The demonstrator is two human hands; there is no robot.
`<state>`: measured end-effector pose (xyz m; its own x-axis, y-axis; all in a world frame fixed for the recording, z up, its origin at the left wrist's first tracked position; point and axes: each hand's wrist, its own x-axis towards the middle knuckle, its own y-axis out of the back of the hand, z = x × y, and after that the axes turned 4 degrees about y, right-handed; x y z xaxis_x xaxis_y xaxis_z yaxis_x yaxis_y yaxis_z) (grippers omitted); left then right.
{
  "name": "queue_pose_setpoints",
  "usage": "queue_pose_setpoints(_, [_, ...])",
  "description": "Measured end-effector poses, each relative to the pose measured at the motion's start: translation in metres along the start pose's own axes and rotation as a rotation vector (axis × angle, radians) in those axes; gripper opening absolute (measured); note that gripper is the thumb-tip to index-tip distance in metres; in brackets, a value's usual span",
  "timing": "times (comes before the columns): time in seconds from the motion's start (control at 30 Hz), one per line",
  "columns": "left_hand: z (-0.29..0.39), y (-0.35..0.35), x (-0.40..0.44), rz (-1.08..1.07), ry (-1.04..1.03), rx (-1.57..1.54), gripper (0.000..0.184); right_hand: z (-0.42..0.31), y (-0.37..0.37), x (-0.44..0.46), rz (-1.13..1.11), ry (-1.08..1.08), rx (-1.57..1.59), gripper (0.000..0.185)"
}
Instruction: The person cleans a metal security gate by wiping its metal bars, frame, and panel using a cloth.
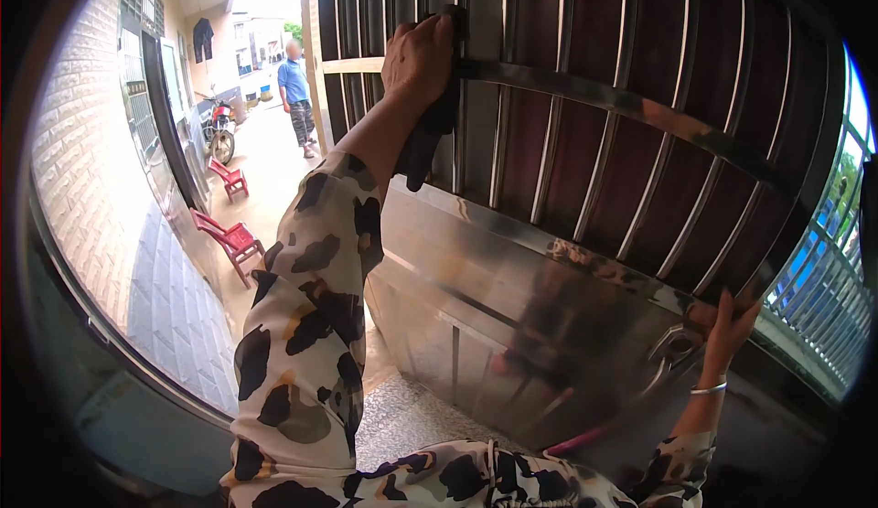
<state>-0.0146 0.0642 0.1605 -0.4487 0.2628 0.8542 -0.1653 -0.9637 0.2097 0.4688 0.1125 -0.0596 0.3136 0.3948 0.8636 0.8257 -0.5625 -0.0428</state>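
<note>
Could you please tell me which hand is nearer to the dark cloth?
The left hand: it is on the dark cloth against the barred metal door, while the right hand is farther off, lower and to the right.

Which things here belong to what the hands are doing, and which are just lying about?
In use:
left hand, holding a dark cloth
barred metal door
right hand, by the door's edge

Just about:
nearer red chair
farther red chair
motorbike
dark garment, hanging up
</note>
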Motion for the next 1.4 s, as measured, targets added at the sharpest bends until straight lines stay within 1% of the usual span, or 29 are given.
queue_pose_setpoints(0.07, [-0.011, -0.003, 0.000, 0.009, -0.087, 0.042, 0.038, 0.001, 0.000, 0.001, 0.005, 0.012, 0.014, 0.064])
queue_pose_setpoints(0.1, [-0.014, 0.002, 0.005, 0.012, -0.084, 0.040, 0.038, 0.008, 0.003, 0.001, -0.017, -0.041, 0.008, 0.064])
queue_pose_setpoints(0.13, [-0.018, 0.010, 0.013, -0.128, -0.145, 0.071, 0.036, 0.013, 0.005, 0.001, -0.038, -0.096, 0.001, 0.064])
queue_pose_setpoints(0.17, [-0.020, 0.020, 0.019, -0.268, -0.206, 0.101, 0.035, 0.011, 0.004, 0.000, -0.039, -0.095, 0.000, 0.064])
queue_pose_setpoints(0.2, [-0.020, 0.028, 0.025, -0.268, -0.206, 0.099, 0.035, 0.008, 0.002, 0.000, -0.012, -0.035, -0.029, 0.065])
queue_pose_setpoints(0.23, [-0.013, 0.041, 0.030, -0.373, -0.308, 0.291, 0.032, 0.006, 0.001, 0.000, 0.017, 0.027, -0.057, 0.065])
queue_pose_setpoints(0.27, [-0.004, 0.055, 0.034, -0.478, -0.409, 0.484, 0.029, 0.012, 0.002, 0.001, 0.018, 0.030, -0.057, 0.065])
queue_pose_setpoints(0.3, [0.008, 0.072, 0.031, -0.445, -0.331, 0.484, 0.030, 0.022, 0.004, 0.001, 0.013, 0.037, -0.065, 0.065])
queue_pose_setpoints(0.33, [0.001, 0.075, 0.037, -0.446, -0.334, 0.491, 0.030, 0.028, 0.004, -0.001, 0.009, 0.038, -0.070, 0.065])
queue_pose_setpoints(0.4, [-0.021, 0.076, 0.052, -0.071, -0.347, 0.319, 0.043, 0.019, 0.004, -0.001, -0.009, 0.016, -0.068, 0.066])
queue_pose_setpoints(0.43, [-0.019, 0.076, 0.048, -0.054, -0.285, 0.325, 0.057, 0.014, 0.005, 0.000, -0.026, 0.002, -0.073, 0.066])
queue_pose_setpoints(0.47, [-0.016, 0.070, 0.045, -0.055, -0.283, 0.325, 0.057, 0.010, 0.004, 0.000, -0.028, 0.002, -0.073, 0.066])
queue_pose_setpoints(0.53, [-0.015, 0.052, 0.039, -0.019, -0.088, 0.350, 0.057, 0.004, 0.002, 0.001, -0.007, 0.016, -0.045, 0.068])
queue_pose_setpoints(0.57, [-0.015, 0.043, 0.042, -0.148, 0.003, 0.379, 0.057, 0.005, 0.002, 0.002, -0.005, 0.019, -0.043, 0.068])
queue_pose_setpoints(0.6, [-0.010, 0.040, 0.041, -0.144, 0.001, 0.377, 0.057, 0.008, 0.003, 0.001, -0.005, 0.005, -0.055, 0.068])
queue_pose_setpoints(0.67, [-0.002, 0.035, 0.037, -0.188, 0.140, 0.422, 0.055, 0.011, 0.003, 0.000, -0.004, -0.011, -0.066, 0.068])
queue_pose_setpoints(0.73, [-0.001, 0.032, 0.049, -0.217, 0.153, 0.449, 0.053, 0.014, 0.006, -0.001, -0.027, 0.006, -0.090, 0.065])
queue_pose_setpoints(0.8, [0.003, 0.033, 0.056, -0.364, 0.147, 0.499, 0.050, 0.023, 0.009, 0.000, -0.041, 0.007, -0.060, 0.064])
queue_pose_setpoints(0.87, [0.011, 0.036, 0.054, -0.413, 0.159, 0.475, 0.049, 0.023, 0.008, -0.001, -0.054, 0.008, -0.022, 0.062])
queue_pose_setpoints(0.93, [0.022, 0.033, 0.053, -0.461, 0.091, 0.581, 0.046, 0.014, 0.008, 0.000, -0.063, -0.070, 0.013, 0.068])
queue_pose_setpoints(0.97, [0.026, 0.032, 0.050, -0.458, 0.096, 0.585, 0.046, 0.014, 0.009, 0.000, -0.068, -0.068, 0.018, 0.068])
queue_pose_setpoints(1.03, [0.032, 0.031, 0.042, -0.379, 0.031, 0.586, 0.042, 0.015, 0.012, 0.001, -0.113, -0.195, -0.020, 0.068])
queue_pose_setpoints(1.07, [0.036, 0.033, 0.042, -0.355, 0.014, 0.588, 0.041, 0.014, 0.010, 0.002, -0.120, -0.192, -0.016, 0.068])
queue_pose_setpoints(1.13, [0.030, 0.027, 0.041, -0.342, 0.017, 0.616, 0.040, 0.007, 0.004, 0.002, -0.035, -0.034, 0.011, 0.059])
queue_pose_setpoints(1.23, [0.023, 0.019, 0.043, -0.358, 0.031, 0.663, 0.039, 0.000, 0.001, 0.001, 0.006, 0.013, 0.030, 0.061])
queue_pose_setpoints(1.27, [0.022, 0.018, 0.046, -0.368, 0.033, 0.678, 0.039, 0.003, 0.001, 0.001, 0.011, 0.013, 0.036, 0.061])
queue_pose_setpoints(1.33, [0.021, 0.019, 0.046, -0.381, 0.026, 0.702, 0.038, 0.012, 0.005, 0.000, -0.049, -0.061, 0.035, 0.061])
queue_pose_setpoints(1.37, [0.031, 0.029, 0.038, -0.375, 0.025, 0.705, 0.038, 0.015, 0.004, 0.000, -0.047, -0.061, 0.042, 0.061])
queue_pose_setpoints(1.4, [0.040, 0.040, 0.029, -0.455, -0.056, 0.773, 0.036, 0.018, 0.003, -0.001, -0.036, -0.038, 0.036, 0.062])
